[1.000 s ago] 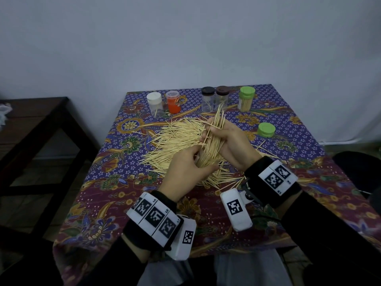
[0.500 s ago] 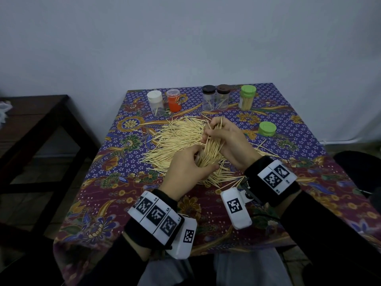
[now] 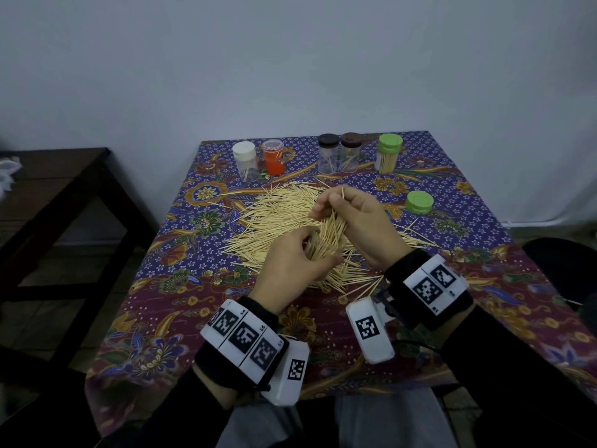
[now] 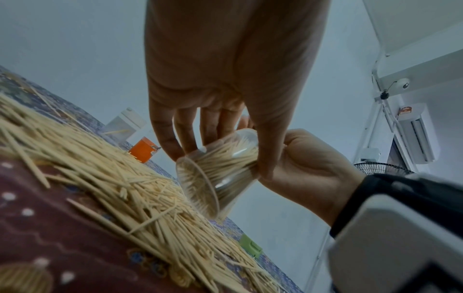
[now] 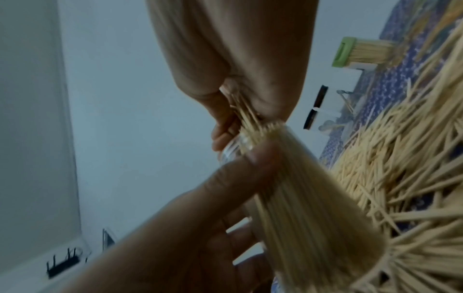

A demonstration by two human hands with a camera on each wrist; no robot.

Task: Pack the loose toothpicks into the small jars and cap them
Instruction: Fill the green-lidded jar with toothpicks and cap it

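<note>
Above the middle of the patterned tablecloth (image 3: 168, 286), the left hand (image 3: 292, 263) curls its fingers and thumb round a clear plastic jar (image 4: 215, 174), tilted and packed with toothpicks whose tips stand at its mouth. The right hand (image 3: 358, 227) pinches a small bunch of toothpicks (image 3: 332, 227) between thumb and fingers, their lower ends going into the mouth of the jar. Beneath both hands lies a broad heap of loose toothpicks (image 3: 277, 215), spread over the cloth with strays toward the right edge. A green cap (image 3: 419, 202) rests on the cloth to the right of the heap, apart from it. Along the far edge stands a row of small jars: one with a white lid (image 3: 246, 160), an orange one (image 3: 274, 156), two with dark lids (image 3: 339, 153) side by side and holding only a few sticks, and a full one with a green lid (image 3: 389, 153). Each wrist wears a black band with white marker blocks. A dark wooden side table (image 3: 55, 189) stands to the left
</note>
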